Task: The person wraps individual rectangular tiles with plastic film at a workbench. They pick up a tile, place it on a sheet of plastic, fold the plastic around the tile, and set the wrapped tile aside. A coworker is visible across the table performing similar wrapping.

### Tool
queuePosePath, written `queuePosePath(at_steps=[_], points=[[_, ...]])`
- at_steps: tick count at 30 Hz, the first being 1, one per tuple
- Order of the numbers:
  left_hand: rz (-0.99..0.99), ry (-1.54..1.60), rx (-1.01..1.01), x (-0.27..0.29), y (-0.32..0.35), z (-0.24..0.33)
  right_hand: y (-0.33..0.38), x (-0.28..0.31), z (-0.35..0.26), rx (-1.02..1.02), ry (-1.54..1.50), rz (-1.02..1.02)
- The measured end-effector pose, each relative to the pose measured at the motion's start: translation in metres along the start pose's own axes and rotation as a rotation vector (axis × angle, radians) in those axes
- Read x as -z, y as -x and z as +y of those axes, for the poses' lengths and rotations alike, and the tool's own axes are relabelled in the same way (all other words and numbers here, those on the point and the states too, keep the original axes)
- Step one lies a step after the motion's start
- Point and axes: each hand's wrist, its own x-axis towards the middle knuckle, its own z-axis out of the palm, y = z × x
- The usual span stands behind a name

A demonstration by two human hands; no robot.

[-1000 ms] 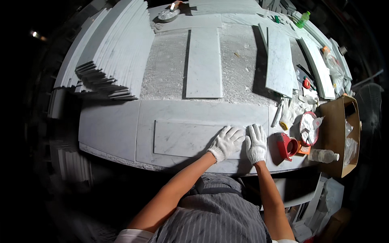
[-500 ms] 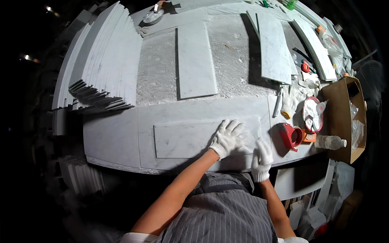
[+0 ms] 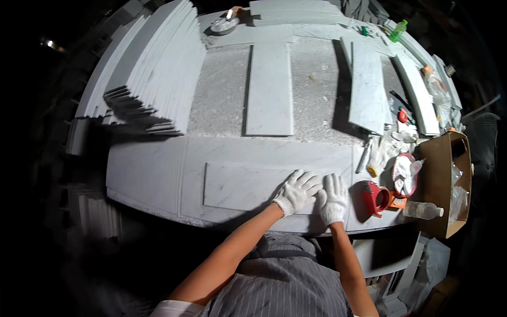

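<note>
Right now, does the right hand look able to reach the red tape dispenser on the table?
Probably yes. The right hand lies just to the left of the red tape dispenser, and I see nothing standing on the pale tabletop between them.

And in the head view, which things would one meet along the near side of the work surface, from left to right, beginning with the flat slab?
Flat pale slab → gloved left hand → gloved right hand → red tape dispenser → clear plastic bottle → cardboard box.

The front slab lies left of the tape dispenser.
</note>
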Motion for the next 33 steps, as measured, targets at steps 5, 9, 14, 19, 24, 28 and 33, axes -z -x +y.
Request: queuePosePath(at_steps=[5, 9, 14, 19, 24, 28, 33], points=[[-0.061, -0.540, -0.004, -0.023, 0.057, -0.035, 0.003, -0.007, 0.002, -0.017, 0.051, -0.007], [0.104, -0.091, 0.182, 0.045, 0.100, -0.048, 0.004, -0.009, 0.004, -0.037, 0.051, -0.027], [0.151, -0.206, 0.372, 0.074, 0.166, -0.102, 0.003, -0.005, 0.001, -0.029, 0.031, -0.013], [0.180, -0.288, 0.609, 0.084, 0.203, -0.139, 0.001, -0.002, -0.001, -0.058, 0.026, -0.040], [0.195, -0.369, 0.770, 0.084, 0.163, -0.155, -0.002, -0.001, 0.001, -0.056, -0.021, -0.016], [0.354, -0.238, 0.532, 0.070, 0.053, -0.151, -0.005, 0.003, -0.001, -0.073, -0.053, -0.026], [0.359, -0.090, 0.485, 0.050, -0.088, -0.154, -0.005, 0.002, 0.000, -0.071, -0.037, -0.027]])
